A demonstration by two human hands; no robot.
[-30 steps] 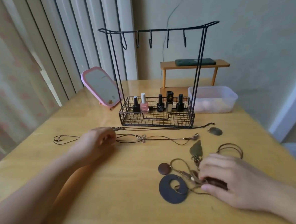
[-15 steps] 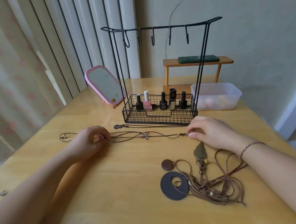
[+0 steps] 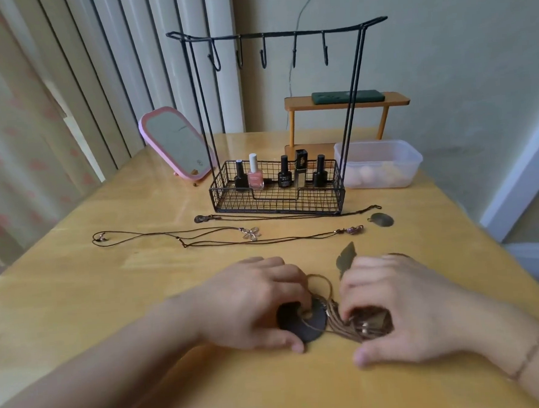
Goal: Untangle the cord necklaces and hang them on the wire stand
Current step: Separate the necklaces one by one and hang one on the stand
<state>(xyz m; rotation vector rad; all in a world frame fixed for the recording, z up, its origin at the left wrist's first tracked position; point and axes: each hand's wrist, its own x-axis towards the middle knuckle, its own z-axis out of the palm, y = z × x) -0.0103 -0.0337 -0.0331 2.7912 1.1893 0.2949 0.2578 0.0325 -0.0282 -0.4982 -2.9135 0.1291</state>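
A black wire stand [image 3: 278, 36] with several bare hooks rises from a wire basket at the back of the wooden table. In front of it two thin dark cord necklaces lie stretched out, one with a flower pendant [image 3: 250, 233], another along the basket's front [image 3: 281, 214]. Near me sits a tangle of brown cords [image 3: 338, 324] with a dark ring-shaped pendant [image 3: 313, 325] and a leaf pendant [image 3: 345, 257]. My left hand [image 3: 252, 302] pinches the ring pendant. My right hand [image 3: 403, 303] grips the bunched cords beside it.
The basket [image 3: 277, 203] holds several nail polish bottles. A pink mirror [image 3: 176, 143] leans at the back left, a clear plastic box [image 3: 379, 162] and a small wooden shelf [image 3: 345, 101] stand at the back right. An oval pendant [image 3: 382, 219] lies right of the basket.
Both hands left the thin necklace, which now lies stretched out, and came down to the tangled brown cords. The left hand took the ring pendant and the right took the bunch.
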